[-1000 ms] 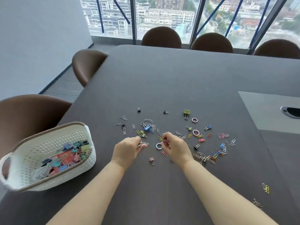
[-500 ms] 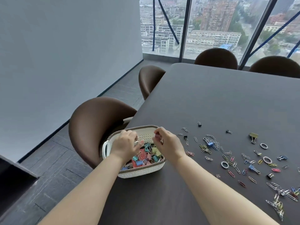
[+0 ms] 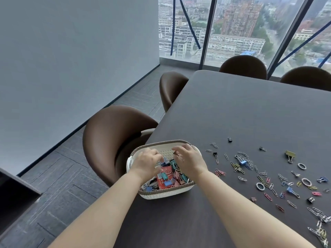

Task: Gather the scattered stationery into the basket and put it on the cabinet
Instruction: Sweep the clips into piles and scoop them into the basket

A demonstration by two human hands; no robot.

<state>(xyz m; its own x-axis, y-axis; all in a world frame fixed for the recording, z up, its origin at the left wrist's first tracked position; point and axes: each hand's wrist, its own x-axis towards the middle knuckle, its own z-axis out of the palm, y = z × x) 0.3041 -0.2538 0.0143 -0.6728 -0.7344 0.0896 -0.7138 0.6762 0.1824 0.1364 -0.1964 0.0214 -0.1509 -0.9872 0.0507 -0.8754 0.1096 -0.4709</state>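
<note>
Both hands, left hand [image 3: 147,161] and right hand [image 3: 189,159], hover over the white basket [image 3: 166,193] at the desk [image 3: 232,108] edge, fingers loosely spread. Many clips [image 3: 268,178] lie on the desk beside it.

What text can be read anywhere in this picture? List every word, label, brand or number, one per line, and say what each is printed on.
None can be read.
Red packet in the basket: pale print on its face, too small and blurred to read.
Buildings outside the window: no sign can be made out.
Clips on the table: no markings show.
</note>
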